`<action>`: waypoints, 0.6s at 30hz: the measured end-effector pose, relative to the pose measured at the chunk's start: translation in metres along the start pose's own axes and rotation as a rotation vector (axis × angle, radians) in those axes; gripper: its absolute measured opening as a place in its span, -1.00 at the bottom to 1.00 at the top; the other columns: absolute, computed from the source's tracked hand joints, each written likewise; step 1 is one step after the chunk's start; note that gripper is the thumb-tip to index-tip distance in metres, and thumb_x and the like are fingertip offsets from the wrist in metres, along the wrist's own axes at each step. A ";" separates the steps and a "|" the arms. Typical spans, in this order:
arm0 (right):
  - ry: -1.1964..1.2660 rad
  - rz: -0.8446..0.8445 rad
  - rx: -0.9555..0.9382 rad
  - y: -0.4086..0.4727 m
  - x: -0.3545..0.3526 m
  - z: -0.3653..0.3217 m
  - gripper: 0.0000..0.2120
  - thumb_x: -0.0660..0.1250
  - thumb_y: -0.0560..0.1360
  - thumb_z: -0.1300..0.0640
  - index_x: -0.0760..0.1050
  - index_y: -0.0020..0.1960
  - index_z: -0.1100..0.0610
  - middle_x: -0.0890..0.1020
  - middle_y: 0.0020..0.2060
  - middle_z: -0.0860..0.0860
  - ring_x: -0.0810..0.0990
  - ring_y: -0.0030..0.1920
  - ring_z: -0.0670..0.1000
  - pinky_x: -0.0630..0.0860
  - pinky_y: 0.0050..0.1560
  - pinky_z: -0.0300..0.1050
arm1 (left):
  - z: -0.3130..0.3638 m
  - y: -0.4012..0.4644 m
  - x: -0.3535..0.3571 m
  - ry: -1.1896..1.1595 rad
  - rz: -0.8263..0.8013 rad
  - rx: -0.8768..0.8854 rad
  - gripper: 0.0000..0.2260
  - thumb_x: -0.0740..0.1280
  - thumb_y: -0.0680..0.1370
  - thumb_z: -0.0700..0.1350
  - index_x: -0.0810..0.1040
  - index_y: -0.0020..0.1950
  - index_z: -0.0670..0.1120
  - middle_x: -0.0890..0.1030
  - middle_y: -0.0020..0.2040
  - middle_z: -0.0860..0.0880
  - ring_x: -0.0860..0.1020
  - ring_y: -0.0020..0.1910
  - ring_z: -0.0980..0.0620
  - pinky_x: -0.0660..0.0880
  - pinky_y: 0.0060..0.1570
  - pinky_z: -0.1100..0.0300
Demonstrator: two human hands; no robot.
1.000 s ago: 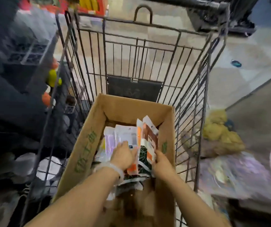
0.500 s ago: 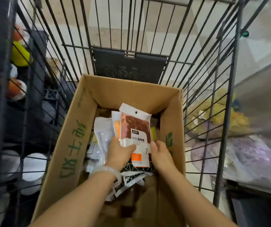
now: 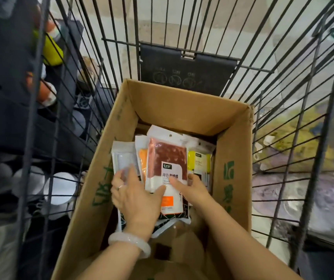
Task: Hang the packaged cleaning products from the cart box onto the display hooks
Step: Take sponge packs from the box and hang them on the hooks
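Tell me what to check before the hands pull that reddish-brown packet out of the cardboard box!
1. Both hands on the packet: ok. The left hand and right hand pinch the lower part of the reddish-brown packet.
2. Packet on top of the pile: ok. It lies over the orange packet and beside the yellow packet.
3. Hanging hole at its top: ok, a small hole shows in the white header.
4. Room to lift out: ok, the cardboard box is open on top.
5. Free display hook nearby: cannot tell, none is in view.
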State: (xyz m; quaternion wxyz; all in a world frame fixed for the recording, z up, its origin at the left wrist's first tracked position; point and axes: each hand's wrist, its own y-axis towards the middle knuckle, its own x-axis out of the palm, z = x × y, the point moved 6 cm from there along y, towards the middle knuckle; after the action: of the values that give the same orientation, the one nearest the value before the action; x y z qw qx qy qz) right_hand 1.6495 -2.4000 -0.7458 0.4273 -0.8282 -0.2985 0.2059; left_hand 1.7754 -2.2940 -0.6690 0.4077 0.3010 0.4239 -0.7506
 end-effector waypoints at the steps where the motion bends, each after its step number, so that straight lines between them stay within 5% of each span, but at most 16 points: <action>1: 0.004 0.012 -0.007 0.000 0.000 0.000 -0.49 0.48 0.36 0.03 0.39 0.20 0.19 0.62 0.01 -0.01 0.62 -0.13 -0.10 0.53 -0.36 -0.38 | -0.003 0.001 -0.005 -0.007 0.026 -0.017 -0.09 0.59 0.21 0.08 0.23 0.45 -0.06 0.20 0.43 -0.15 0.20 0.39 -0.20 0.12 0.41 -0.11; 4: 0.034 0.001 -0.012 -0.002 0.004 -0.002 -0.48 0.49 0.34 0.03 0.27 0.15 0.07 0.52 -0.13 -0.12 0.55 -0.21 -0.17 0.43 -0.52 -0.46 | -0.018 0.005 -0.008 -0.126 -0.040 -0.122 0.08 0.62 0.17 0.05 0.07 0.50 -0.17 0.21 0.45 -0.23 0.18 0.43 -0.22 0.15 0.42 -0.12; 9: -0.006 -0.029 -0.025 -0.008 0.018 -0.004 -0.44 0.52 0.31 0.04 0.26 0.15 0.04 0.55 -0.03 -0.07 0.58 -0.14 -0.13 0.50 -0.37 -0.36 | -0.033 0.006 0.003 -0.457 -0.272 -0.245 -0.33 0.58 0.28 -0.16 0.35 0.31 -0.12 0.48 0.24 -0.16 0.46 0.25 -0.15 0.44 0.24 -0.05; 14: -0.004 -0.083 -0.017 -0.010 0.022 -0.003 -0.47 0.51 0.32 0.01 0.30 0.16 0.04 0.53 -0.12 -0.18 0.53 -0.20 -0.25 0.43 -0.49 -0.48 | -0.025 0.011 0.013 -0.659 -0.528 -0.227 -0.37 0.51 0.36 -0.28 0.35 0.36 -0.06 0.62 0.17 -0.10 0.61 0.11 -0.10 0.53 0.15 -0.15; 18: 0.067 -0.103 -0.009 -0.018 0.023 -0.001 -0.39 0.53 0.30 0.04 0.32 0.24 0.12 0.60 0.07 -0.01 0.63 0.00 0.00 0.60 0.00 -0.04 | -0.021 0.009 0.007 -0.695 -0.529 -0.174 -0.37 0.50 0.35 -0.35 0.36 0.35 -0.07 0.62 0.16 -0.11 0.62 0.09 -0.11 0.55 0.10 -0.15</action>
State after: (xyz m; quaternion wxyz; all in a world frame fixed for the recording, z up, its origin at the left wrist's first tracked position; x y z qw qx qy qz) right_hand 1.6610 -2.3772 -0.7322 0.4434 -0.8201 -0.3270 0.1543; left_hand 1.7821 -2.2808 -0.6881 0.3438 -0.1232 0.3858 -0.8472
